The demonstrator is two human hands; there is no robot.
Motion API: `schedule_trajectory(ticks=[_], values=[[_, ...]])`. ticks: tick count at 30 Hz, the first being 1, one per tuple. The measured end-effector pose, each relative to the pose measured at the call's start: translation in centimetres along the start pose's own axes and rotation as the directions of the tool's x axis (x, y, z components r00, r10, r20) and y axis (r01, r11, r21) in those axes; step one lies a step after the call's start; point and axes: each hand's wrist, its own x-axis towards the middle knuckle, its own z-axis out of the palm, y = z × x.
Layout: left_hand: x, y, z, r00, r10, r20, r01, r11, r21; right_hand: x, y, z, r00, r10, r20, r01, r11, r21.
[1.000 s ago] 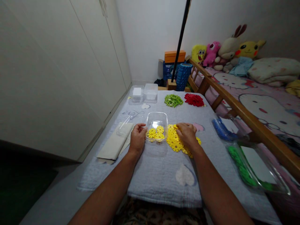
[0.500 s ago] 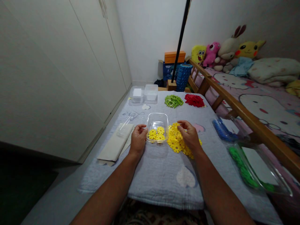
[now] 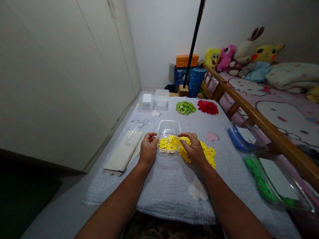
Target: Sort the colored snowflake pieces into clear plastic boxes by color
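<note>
A clear plastic box [image 3: 168, 127] sits on the grey cloth [image 3: 164, 179] and has yellow flower-shaped pieces [image 3: 167, 143] in it. My left hand [image 3: 148, 148] grips the box's near left corner. Beside the box's right side lies a pile of yellow pieces [image 3: 208, 155]. My right hand [image 3: 193, 148] is curled over the left part of that pile, at the box's right rim, with yellow pieces under and between its fingers.
Green pieces [image 3: 185, 107] and red pieces [image 3: 207, 107] lie in piles farther back. Two lidded clear boxes [image 3: 154, 99] stand at the back left. A beige folded cloth [image 3: 123, 154] lies left. Trays with blue pieces [image 3: 238, 139] and green pieces [image 3: 261, 182] sit right, by a wooden bed rail [image 3: 259, 119].
My right hand slid left from the pile's middle to the box's right rim, pushing yellow pieces with it. The left hand kept its hold on the box.
</note>
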Motion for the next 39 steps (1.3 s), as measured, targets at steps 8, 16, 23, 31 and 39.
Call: schedule_trajectory(ticks=[8, 16, 23, 31, 39], values=[[0.1, -0.2, -0.1, 1.000, -0.015, -0.009, 0.015, 1.000, 0.007, 0.4, 1.8, -1.0, 0.993, -0.033, -0.114, 0.002, 0.965, -0.264], [0.1, -0.2, -0.1, 1.000, -0.004, -0.008, 0.004, 1.000, 0.005, 0.3, 3.2, -1.1, 0.976, 0.217, 0.003, -0.171, 0.781, -0.600], [0.2, -0.1, 0.0, 1.000, 0.004, -0.015, -0.004, 1.000, 0.022, 0.3, 2.5, -1.9, 0.956, 0.289, 0.053, -0.148, 0.629, -0.763], [0.0, 0.2, 0.1, 1.000, -0.012, -0.019, 0.012, 1.000, -0.004, 0.2, 3.0, -2.7, 0.957, 0.289, 0.037, -0.172, 0.660, -0.731], [0.0, 0.1, 0.0, 1.000, 0.005, -0.011, -0.005, 1.000, 0.017, -0.2, 4.0, -3.2, 0.964, 0.261, 0.056, -0.141, 0.675, -0.724]])
